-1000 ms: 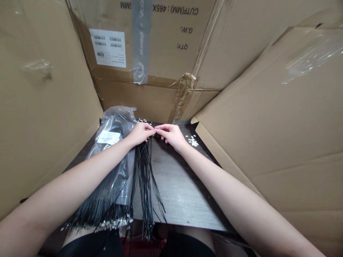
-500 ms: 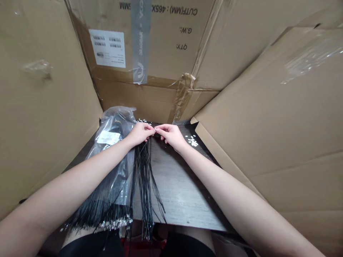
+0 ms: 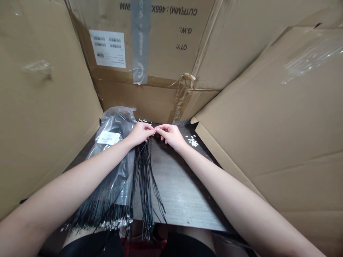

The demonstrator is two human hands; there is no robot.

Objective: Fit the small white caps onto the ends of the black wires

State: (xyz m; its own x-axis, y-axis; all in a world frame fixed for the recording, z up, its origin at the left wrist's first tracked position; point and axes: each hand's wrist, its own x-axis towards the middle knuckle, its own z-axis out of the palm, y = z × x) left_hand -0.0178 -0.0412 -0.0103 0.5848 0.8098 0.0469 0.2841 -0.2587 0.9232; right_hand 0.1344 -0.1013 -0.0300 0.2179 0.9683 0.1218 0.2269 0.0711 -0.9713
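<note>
My left hand [image 3: 139, 133] and my right hand [image 3: 171, 135] meet fingertip to fingertip at the far end of a dark wooden table [image 3: 182, 192]. Both pinch the top end of a thin black cord at the head of a loose bunch of black cords [image 3: 146, 175] that runs back toward me and hangs over the near edge. What sits between the fingertips is too small to name. A clear plastic bag of black cords [image 3: 112, 171] with metal tips lies under my left forearm.
A small heap of tiny white pieces [image 3: 192, 141] lies right of my right hand, and a few more [image 3: 142, 121] lie behind my left. Cardboard box walls [image 3: 268, 117] close in the table on the left, back and right.
</note>
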